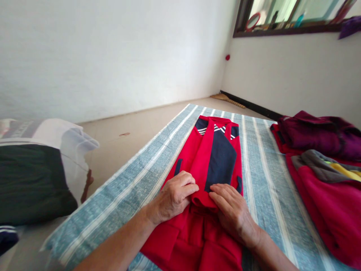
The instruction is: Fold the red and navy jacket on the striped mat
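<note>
Red track jacket [210, 158] lay folded lengthwise, navy panel up, mid-frame on blue striped mat [270, 180], hem end at 6 o'clock. Left hand [172, 196] rested on the fold, fingers lightly curled, not clamped. Right hand [232, 210] lay nearly flat on the same fold, fingers together. Hands just apart, fingertips not touching. Maroon garment [316, 133] and crimson fleece [329, 195] lay at 3 o'clock at the mat edge. Dark cloth bundle [31, 180] sat at 9 o'clock, off the mat. Window ledge [287, 33] at 1 o'clock.
</note>
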Motion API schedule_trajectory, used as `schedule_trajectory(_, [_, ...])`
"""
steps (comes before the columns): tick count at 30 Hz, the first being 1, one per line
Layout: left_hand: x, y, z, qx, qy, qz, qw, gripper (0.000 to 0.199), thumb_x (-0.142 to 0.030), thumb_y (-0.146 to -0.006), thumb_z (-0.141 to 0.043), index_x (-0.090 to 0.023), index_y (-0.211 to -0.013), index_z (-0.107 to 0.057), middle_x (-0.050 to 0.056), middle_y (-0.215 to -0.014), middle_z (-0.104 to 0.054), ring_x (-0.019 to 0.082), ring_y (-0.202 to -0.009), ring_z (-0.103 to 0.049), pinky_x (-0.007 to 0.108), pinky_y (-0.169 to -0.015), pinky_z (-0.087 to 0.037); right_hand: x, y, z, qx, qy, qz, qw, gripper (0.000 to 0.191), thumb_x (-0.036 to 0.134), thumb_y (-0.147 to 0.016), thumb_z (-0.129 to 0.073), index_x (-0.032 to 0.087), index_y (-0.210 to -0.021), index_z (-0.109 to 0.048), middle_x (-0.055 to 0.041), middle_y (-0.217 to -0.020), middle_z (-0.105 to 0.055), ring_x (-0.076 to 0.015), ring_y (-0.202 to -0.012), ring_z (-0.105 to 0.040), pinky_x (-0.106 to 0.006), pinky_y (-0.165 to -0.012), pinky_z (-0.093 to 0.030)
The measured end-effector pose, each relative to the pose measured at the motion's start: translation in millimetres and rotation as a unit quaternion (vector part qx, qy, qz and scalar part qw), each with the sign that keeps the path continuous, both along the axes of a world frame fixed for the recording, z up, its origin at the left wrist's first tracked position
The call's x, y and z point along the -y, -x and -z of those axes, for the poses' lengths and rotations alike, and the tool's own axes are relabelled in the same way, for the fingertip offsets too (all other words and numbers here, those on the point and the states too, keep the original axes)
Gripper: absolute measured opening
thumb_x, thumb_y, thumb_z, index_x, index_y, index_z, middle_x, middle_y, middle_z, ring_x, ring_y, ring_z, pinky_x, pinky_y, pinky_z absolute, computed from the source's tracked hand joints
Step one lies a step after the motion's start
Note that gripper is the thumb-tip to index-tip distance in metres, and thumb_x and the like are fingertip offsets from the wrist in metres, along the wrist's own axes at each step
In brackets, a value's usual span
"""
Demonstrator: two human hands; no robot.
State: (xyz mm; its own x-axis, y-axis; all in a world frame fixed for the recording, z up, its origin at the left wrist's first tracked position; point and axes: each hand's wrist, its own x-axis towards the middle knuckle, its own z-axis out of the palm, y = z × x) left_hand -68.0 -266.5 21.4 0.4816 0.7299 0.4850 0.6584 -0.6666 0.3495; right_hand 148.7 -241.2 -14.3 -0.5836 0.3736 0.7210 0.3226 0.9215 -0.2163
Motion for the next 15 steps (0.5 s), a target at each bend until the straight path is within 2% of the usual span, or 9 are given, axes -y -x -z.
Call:
schedule_trajectory(8, [-0.5, -0.4, 1.0, -0.007, -0.011, -0.002, 1.000, 0.023, -0.002, -0.082, -0.044, -0.016, -0.082, -0.062, 0.005, -0.080, -0.057, 0.016, -0.083, -0.052, 0.030, -0.077, -0.047, 0.6, 0.8, -2.6, 0.000, 0.005, 0.003, 1.000, 0.027, 0.002, -0.086, -0.041, 0.014, -0.102, -0.059, -0.0116, -0.099, -0.067, -0.0202, -0.096, -0.062, -0.038, -0.081, -0.052])
schedule_trajectory(15, [-0.6, 0.3, 0.8, -0.007, -0.019, 0.008, 1.000, 0.024, -0.002, -0.082, -0.044, -0.016, -0.083, -0.063, 0.005, -0.080, -0.057, 0.017, -0.084, -0.053, 0.031, -0.078, -0.048, 0.4, 1.1, -3.8, 0.011, -0.006, 0.001, 1.000, 0.025, -0.001, -0.085, -0.041, 0.011, -0.099, -0.059, -0.0130, -0.097, -0.067, -0.0211, -0.096, -0.061, -0.038, -0.081, -0.052])
